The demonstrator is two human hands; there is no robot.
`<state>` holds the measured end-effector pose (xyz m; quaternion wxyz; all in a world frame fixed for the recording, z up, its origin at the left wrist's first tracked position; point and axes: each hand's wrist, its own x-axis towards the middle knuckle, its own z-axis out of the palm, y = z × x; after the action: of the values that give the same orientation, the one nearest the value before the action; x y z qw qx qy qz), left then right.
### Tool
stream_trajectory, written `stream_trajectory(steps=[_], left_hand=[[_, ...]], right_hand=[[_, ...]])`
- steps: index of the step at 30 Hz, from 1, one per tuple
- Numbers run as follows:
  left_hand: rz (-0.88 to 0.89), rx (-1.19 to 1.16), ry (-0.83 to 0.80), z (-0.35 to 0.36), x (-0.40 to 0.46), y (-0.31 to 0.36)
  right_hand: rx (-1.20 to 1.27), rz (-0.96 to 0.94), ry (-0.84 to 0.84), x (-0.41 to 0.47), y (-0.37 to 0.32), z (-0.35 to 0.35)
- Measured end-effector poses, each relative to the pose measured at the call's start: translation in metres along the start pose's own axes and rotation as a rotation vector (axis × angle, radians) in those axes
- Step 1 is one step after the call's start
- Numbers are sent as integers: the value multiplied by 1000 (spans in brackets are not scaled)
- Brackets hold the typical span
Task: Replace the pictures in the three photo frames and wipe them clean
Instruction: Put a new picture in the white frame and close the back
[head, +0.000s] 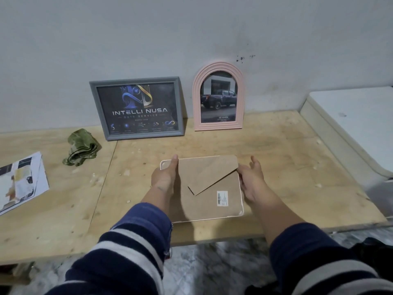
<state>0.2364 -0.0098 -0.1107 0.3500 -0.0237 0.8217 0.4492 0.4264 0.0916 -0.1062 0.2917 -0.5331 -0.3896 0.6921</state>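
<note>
A third photo frame (207, 201) lies face down near the front of the wooden table (276, 158), its brown backing board and folding stand up, a barcode sticker on it. My left hand (164, 177) holds its left edge and my right hand (252, 180) holds its right edge. A grey rectangular frame (137, 108) with an "Intelli Nusa" picture leans on the wall. To its right stands a pink arched frame (218, 96) with a picture of a dark pickup truck. A crumpled green cloth (81, 146) lies at the left.
Loose printed pictures (20, 182) lie at the table's left edge. A white table or cabinet (350, 124) adjoins on the right. The wall is right behind the standing frames, and the floor shows below the front edge.
</note>
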Motion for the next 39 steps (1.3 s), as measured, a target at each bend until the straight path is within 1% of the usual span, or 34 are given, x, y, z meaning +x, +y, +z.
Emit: stream_trajectory(steps=[4,9,11,15,20,23,25,27,29,31,33,34,36,37,39], left_hand=[[63,-91,-36,-2,2,-1],[150,-1,68,-9,5,-6],[188,16,96,-10,5,-10],[220,17,79,-10,2,-13],[196,55,128,-10,0,-8],[232,106,202,-11,-3,-1],[253,142,252,-14,-2,4],[262,186,282,-17,0,9],[273,254,273,-21,-1,15],[236,296,234,-25,-7,21],[159,306,178,-31,-15,25],[95,272,130,-33,-15,28],[-56,81,2,-42,-19,38],[-98,-57,-74,-46,-22,43],[-115,-295,-206,-62,-33,55]], right_hand=[[224,75,-59,0,-3,2],[333,138,-96,2,2,7],[338,126,-88,3,2,9],[278,54,-57,13,3,11],[277,26,-66,6,-2,16],[300,47,-100,0,-1,20],[248,55,-144,-3,1,21],[209,45,-180,-7,-1,25],[240,45,-193,-9,-6,33],[263,38,-221,-13,-14,46],[238,20,-295,-21,-21,67],[204,-2,-323,-27,-25,79],[119,-61,-379,-37,-30,105],[71,-104,-408,-43,-32,116],[-46,-200,-470,-54,-33,139]])
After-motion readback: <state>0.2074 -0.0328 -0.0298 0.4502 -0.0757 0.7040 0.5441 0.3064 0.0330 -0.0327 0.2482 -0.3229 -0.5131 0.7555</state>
